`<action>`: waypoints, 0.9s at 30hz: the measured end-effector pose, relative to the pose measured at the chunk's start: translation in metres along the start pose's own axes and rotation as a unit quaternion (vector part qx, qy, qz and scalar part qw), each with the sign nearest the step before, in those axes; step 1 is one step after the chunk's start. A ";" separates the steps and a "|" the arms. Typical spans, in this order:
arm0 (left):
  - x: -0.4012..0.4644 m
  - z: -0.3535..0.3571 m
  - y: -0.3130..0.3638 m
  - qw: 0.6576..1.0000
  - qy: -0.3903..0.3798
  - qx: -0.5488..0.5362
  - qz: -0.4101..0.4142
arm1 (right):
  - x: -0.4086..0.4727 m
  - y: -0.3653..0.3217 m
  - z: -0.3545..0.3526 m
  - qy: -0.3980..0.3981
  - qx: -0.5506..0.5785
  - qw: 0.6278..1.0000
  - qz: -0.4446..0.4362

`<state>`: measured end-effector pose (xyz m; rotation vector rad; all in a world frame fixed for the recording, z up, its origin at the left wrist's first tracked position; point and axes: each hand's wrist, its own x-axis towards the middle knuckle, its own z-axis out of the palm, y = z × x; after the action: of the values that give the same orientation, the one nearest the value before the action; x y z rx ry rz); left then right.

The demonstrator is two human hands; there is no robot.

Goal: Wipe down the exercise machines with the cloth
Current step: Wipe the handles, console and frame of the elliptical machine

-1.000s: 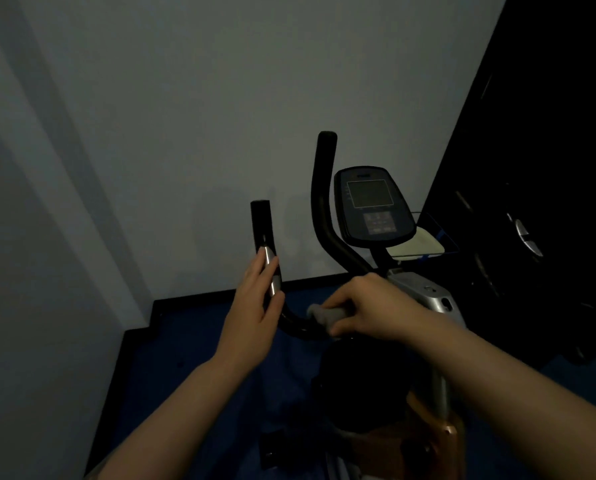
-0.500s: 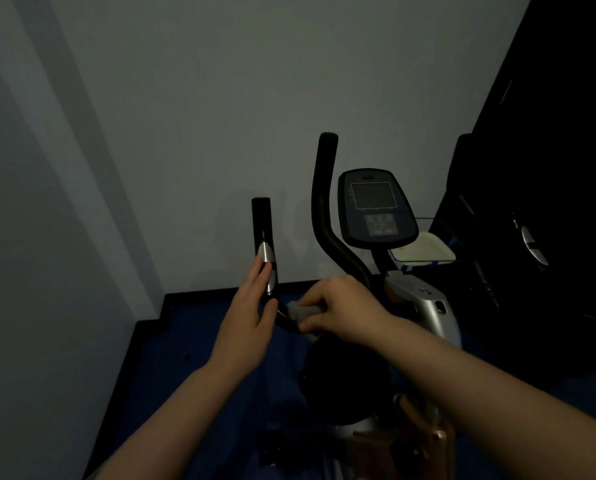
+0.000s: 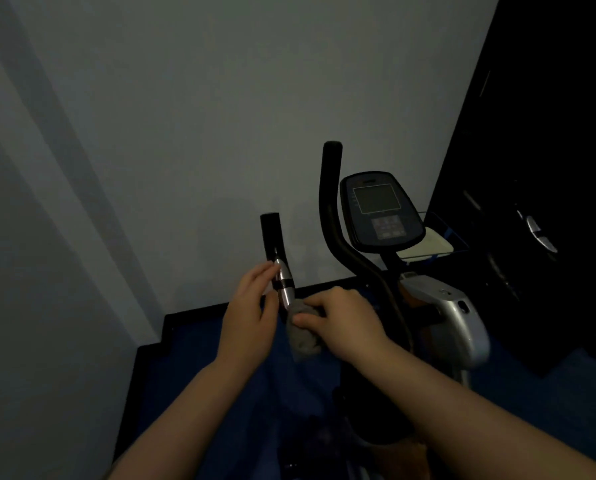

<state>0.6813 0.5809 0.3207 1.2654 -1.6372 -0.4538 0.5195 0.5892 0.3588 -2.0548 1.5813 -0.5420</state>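
Two bare hands work at the left handlebar of a dim, black and silver exercise bike (image 3: 442, 306) standing in a room corner on blue flooring. The right hand (image 3: 345, 320) has its fingers and thumb curled round a bunched grey cloth (image 3: 303, 337), pressing it against the bar just below a shiny silver sensor sleeve (image 3: 284, 282). The left hand (image 3: 251, 313) rests beside the same upright black foam-covered grip (image 3: 272, 237), its fingers straight and touching the sleeve from the left, apparently steadying it; it clasps nothing.

The grip's long axis runs nearly vertical, rising above the cloth toward the wall. So the unwiped length seems to lie straight up from the right hand, which is the hand nearer the work. A second, taller curved black handlebar (image 3: 329, 202) stands to the right, next to a dark oval console with a grey screen (image 3: 379, 209), both well clear of the cloth and probably still to be wiped.
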 end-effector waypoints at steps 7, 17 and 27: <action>0.037 -0.016 -0.012 0.994 -0.060 0.041 0.081 | 0.020 -0.017 0.011 0.085 0.072 0.992 0.052; 0.091 -0.025 -0.025 0.989 -0.071 0.052 0.119 | 0.092 -0.045 0.008 0.243 0.167 0.955 0.036; 0.100 -0.034 -0.019 0.994 -0.090 -0.046 0.049 | 0.107 -0.038 0.010 0.249 0.258 0.933 0.024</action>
<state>0.7220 0.4940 0.3679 1.0964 -1.7996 -0.5894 0.5814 0.4945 0.3749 -1.5430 1.5206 -1.3826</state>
